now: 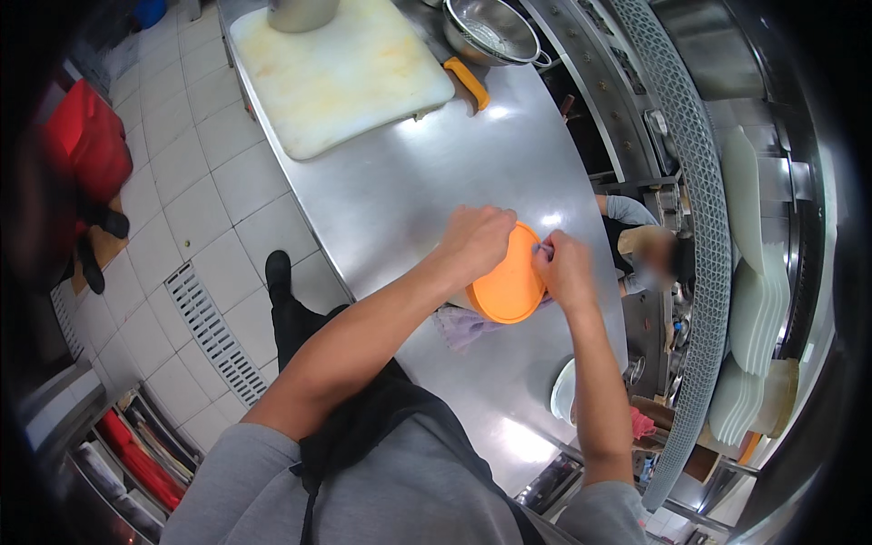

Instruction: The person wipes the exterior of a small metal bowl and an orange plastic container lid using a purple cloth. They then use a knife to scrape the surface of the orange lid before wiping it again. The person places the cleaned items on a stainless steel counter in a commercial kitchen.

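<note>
A round orange lid [507, 283] tops a pale container [460, 298] on the steel worktable before me. My left hand [479, 240] grips the lid's far left rim, its fingers curled over the edge. At the right rim, my right hand [567, 271] pinches a small bluish-grey item [543, 250] against or just over the lid; I cannot tell what it is. A crumpled purple cloth [466, 327] lies at the container's base, partly underneath it. Most of the container's wall is hidden by the lid and my left arm.
A white cutting board [347, 82] carries a metal pot [303, 13]. Beside it lie an orange-handled tool [469, 83] and metal colanders [494, 30]. A white tub [564, 392] stands near my right forearm. Another person [630, 238] is across the table. White plates [759, 313] fill the right-hand shelf.
</note>
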The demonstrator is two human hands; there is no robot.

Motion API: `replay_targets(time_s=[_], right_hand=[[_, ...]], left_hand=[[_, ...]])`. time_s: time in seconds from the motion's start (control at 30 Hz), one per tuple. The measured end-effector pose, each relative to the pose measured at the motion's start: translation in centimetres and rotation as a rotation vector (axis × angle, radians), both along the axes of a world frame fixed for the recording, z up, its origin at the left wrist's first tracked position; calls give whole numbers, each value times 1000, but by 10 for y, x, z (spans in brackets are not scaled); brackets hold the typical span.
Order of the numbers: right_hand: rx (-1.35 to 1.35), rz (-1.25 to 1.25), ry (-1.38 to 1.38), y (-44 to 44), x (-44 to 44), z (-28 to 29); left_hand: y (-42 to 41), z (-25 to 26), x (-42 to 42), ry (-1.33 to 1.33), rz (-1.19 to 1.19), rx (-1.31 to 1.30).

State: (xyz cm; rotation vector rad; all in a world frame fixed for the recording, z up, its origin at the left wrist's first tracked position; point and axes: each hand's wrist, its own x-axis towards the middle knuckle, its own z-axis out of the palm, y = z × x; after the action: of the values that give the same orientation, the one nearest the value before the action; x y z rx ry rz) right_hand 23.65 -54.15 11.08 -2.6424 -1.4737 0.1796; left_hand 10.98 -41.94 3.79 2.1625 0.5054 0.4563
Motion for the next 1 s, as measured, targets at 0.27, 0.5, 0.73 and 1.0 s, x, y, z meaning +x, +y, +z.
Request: replay_targets(time_s=[0.27,0.5,0.73,1.0], right_hand=[[-9,155,16,30,4,13],[-7,-42,51,29,-10,7],[69,-128,100,-3,-12,-3],[14,223,65,35,-10,12]], left_hand=[[10,-3,3,-34,-89,64],[10,3,2,-140,92,148],[-23,-2,-17,-71,157,-71],[-14,0,-9,-85,41,37]])
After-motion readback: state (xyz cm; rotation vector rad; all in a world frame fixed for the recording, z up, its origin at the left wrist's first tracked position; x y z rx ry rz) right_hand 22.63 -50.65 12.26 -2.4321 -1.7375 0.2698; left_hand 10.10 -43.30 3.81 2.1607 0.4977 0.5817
